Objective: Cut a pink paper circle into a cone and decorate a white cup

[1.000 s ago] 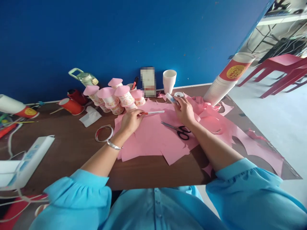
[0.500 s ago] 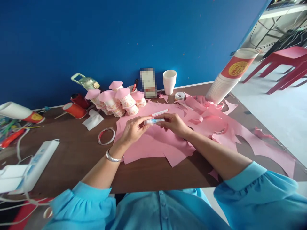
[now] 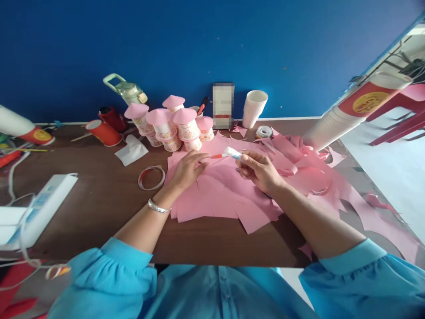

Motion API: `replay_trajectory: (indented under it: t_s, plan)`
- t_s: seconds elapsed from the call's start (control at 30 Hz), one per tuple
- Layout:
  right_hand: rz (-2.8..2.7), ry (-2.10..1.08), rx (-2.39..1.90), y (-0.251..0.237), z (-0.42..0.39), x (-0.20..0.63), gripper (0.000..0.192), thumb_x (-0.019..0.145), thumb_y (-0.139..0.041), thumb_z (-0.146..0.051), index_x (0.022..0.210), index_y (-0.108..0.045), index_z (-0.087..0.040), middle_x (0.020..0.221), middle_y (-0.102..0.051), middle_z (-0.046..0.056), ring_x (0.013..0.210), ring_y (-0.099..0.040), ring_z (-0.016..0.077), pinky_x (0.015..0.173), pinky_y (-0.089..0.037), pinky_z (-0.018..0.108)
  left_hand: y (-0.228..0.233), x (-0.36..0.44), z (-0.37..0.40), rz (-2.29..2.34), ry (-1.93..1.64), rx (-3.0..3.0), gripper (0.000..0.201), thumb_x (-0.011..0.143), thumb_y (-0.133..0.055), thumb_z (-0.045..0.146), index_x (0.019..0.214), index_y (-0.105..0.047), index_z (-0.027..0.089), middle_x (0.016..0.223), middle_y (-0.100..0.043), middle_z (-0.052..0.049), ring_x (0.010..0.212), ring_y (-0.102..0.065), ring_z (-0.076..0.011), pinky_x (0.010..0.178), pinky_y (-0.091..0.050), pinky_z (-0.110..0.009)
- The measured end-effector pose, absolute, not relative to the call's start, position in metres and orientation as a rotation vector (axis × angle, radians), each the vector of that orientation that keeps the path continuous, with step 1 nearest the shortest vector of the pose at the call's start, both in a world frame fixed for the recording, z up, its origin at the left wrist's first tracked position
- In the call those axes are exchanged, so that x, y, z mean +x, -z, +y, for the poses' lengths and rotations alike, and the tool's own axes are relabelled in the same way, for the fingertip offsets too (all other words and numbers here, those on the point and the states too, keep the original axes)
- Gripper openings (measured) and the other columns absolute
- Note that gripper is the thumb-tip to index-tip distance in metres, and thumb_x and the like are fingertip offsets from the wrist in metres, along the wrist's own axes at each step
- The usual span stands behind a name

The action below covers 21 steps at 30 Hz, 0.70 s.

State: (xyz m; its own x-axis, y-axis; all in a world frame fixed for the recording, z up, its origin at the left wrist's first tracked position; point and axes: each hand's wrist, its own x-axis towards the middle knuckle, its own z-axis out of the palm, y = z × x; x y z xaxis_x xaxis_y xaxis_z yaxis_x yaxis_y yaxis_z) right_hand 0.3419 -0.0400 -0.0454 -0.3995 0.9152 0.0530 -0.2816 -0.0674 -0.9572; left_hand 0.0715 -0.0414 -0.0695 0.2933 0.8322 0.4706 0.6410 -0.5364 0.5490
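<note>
My right hand (image 3: 260,168) is closed around a small glue stick (image 3: 234,153), a white tube with a blue label. Its white end points up and to the left, towards my other hand. My left hand (image 3: 191,170), with a silver bangle on the wrist, is apart from the tube; its fingers are loosely bent, thumb away from the forefinger, and nothing shows between them. A red-and-white pen (image 3: 217,156) lies just past the left fingertips. Under both hands are large pink paper sheets (image 3: 212,199).
Cups with pink paper cones (image 3: 184,116) stand in a group at the back. Behind the sheets are a phone (image 3: 223,106), white cups (image 3: 254,108) and a tape roll (image 3: 264,131). Pink scraps (image 3: 292,150) and a leaning cup stack (image 3: 341,115) lie right; a power strip (image 3: 49,212) is left.
Both hands were on the glue stick. My left hand has come off it and moved slightly left; my right hand now holds the tube alone, tilted up. The camera view has shifted.
</note>
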Motion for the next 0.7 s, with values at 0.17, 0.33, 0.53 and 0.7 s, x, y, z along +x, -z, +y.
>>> replay_trajectory:
  t_s: [0.17,0.33,0.53,0.7]
  plan:
    - [-1.267,-1.672,-0.765,0.053,-0.045,0.333,0.038,0.084,-0.085,-0.048,0.104,-0.072,-0.019,0.085,-0.063,-0.001,0.065,-0.056,0.0098,0.061,-0.050,0.027,0.075,0.071,-0.040,1.363,-1.039,2.413,0.036,0.094,-0.076,0.033,0.128,-0.074,0.023,0.115,-0.072,-0.010,0.100,-0.070,-0.0214,0.092,-0.059,-0.037]
    - [-1.343,-1.529,-0.809,0.051,-0.052,0.328,0.041,0.078,-0.091,-0.046,0.099,-0.067,-0.020,0.080,-0.070,-0.001,0.061,-0.061,0.0116,0.061,-0.053,0.029,0.055,0.081,-0.061,1.171,-1.305,2.229,0.051,0.089,-0.080,0.045,0.132,-0.068,0.021,0.110,-0.076,-0.009,0.088,-0.069,-0.0168,0.077,-0.059,-0.030]
    - [-1.544,-1.407,-0.888,0.043,-0.065,0.326,0.045,0.081,-0.086,-0.057,0.100,-0.072,-0.019,0.070,-0.071,0.000,0.059,-0.065,0.0154,0.060,-0.055,0.032,0.044,0.098,-0.085,1.220,-1.225,1.960,0.030,0.094,-0.074,0.048,0.102,-0.078,0.018,0.089,-0.080,-0.005,0.069,-0.068,-0.0129,0.062,-0.054,-0.024]
    - [-1.714,-1.255,-0.926,0.038,-0.069,0.330,0.045,0.092,-0.072,-0.065,0.101,-0.074,-0.021,0.070,-0.070,0.000,0.059,-0.065,0.0147,0.062,-0.053,0.030,0.041,0.100,-0.090,1.200,-1.324,1.960,0.027,0.093,-0.076,0.045,0.101,-0.077,0.019,0.088,-0.081,-0.004,0.065,-0.066,-0.0115,0.060,-0.053,-0.023]
